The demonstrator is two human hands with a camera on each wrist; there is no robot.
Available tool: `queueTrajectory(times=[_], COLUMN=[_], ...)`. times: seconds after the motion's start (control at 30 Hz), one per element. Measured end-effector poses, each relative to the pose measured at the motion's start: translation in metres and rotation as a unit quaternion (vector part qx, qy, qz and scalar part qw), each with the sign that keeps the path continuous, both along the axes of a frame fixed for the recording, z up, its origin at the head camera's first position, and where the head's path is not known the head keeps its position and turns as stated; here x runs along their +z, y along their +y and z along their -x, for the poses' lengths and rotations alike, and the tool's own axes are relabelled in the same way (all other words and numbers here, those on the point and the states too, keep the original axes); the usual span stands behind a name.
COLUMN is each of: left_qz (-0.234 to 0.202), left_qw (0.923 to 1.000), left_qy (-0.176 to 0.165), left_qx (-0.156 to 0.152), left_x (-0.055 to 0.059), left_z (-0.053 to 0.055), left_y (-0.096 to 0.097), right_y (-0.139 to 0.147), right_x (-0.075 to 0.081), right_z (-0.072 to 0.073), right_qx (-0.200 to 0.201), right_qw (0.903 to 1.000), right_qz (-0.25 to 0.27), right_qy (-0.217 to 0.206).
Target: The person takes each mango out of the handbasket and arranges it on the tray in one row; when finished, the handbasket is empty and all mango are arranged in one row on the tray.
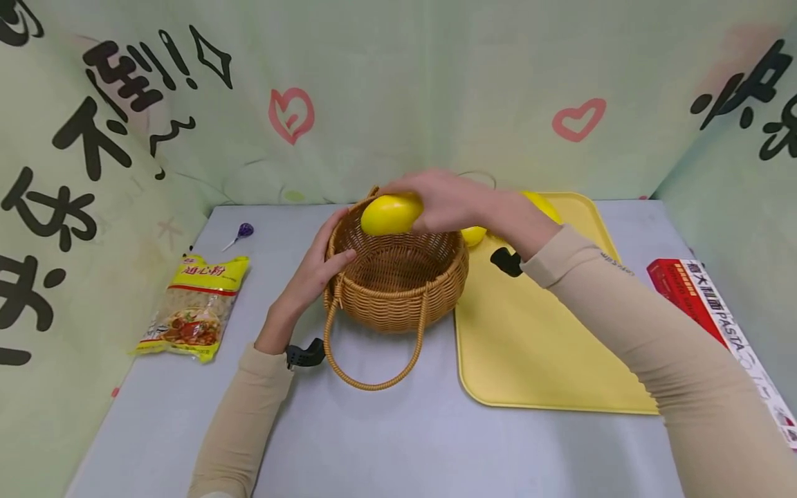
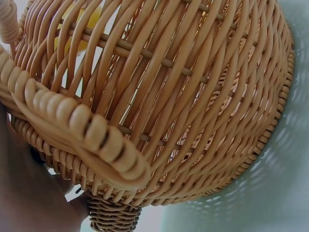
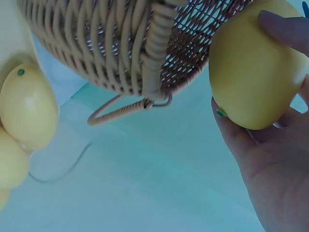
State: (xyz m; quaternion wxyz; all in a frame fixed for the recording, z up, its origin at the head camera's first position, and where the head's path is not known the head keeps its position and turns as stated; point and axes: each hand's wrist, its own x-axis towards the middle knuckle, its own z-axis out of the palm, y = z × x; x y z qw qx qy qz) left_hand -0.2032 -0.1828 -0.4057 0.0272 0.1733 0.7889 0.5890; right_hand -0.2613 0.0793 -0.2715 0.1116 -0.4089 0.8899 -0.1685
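Note:
My right hand (image 1: pixel 445 200) grips a smooth yellow lemon (image 1: pixel 391 214) over the mouth of a round wicker basket (image 1: pixel 398 304). In the right wrist view, the lemon (image 3: pixel 256 67) has a small green stem spot, and fingers and thumb wrap round it. With the thumb over the rim, my left hand (image 1: pixel 320 263) holds the basket's left side. One basket handle hangs down toward the front. More lemons (image 3: pixel 30 106) lie beside the basket, on the yellow tray; the right arm partly hides them in the head view. The left wrist view is mostly filled by the basket's weave (image 2: pixel 193 96).
A yellow tray (image 1: pixel 529 346) lies right of the basket. A red and white pasta box (image 1: pixel 703 304) is at the right edge. On the left are a bag of dry noodles (image 1: pixel 196 304) and a purple lollipop (image 1: pixel 245 230). Cloth walls (image 1: pixel 436 83) enclose the table.

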Motion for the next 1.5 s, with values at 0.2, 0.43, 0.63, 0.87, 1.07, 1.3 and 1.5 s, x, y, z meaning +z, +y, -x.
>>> queueTrajectory(times=[0.2,0.43,0.63,0.87,1.07,1.3,1.5], left_qz=[-0.001,-0.006,-0.009,-0.007,-0.009,-0.011,-0.012], left_qw=[1.0,1.0,0.9999,1.0,0.9999,0.9999,0.9999], left_qy=[0.006,0.003,0.004,0.005,0.008,0.006,0.004], left_qx=[-0.001,-0.001,-0.002,-0.004,-0.004,-0.006,-0.005], left_x=[0.002,0.001,0.001,0.001,0.001,0.0,-0.001], left_z=[-0.002,-0.003,-0.002,-0.001,-0.001,-0.002,-0.001], left_y=[0.0,0.0,0.001,0.002,0.001,0.001,0.0], right_y=[0.018,0.047,0.079,0.11,0.135,0.166,0.195], right_x=[0.004,0.0,-0.006,-0.023,-0.037,-0.054,-0.066], right_z=[0.002,0.01,0.019,0.029,0.035,0.04,0.041], right_qx=[-0.032,-0.077,-0.122,-0.163,-0.211,-0.258,-0.301], right_qw=[0.9988,0.9944,0.9893,0.9825,0.9748,0.9649,0.9533], right_qz=[0.027,0.04,0.05,0.073,0.062,0.045,0.019], right_qy=[0.026,0.061,0.062,0.053,0.038,0.014,0.02])
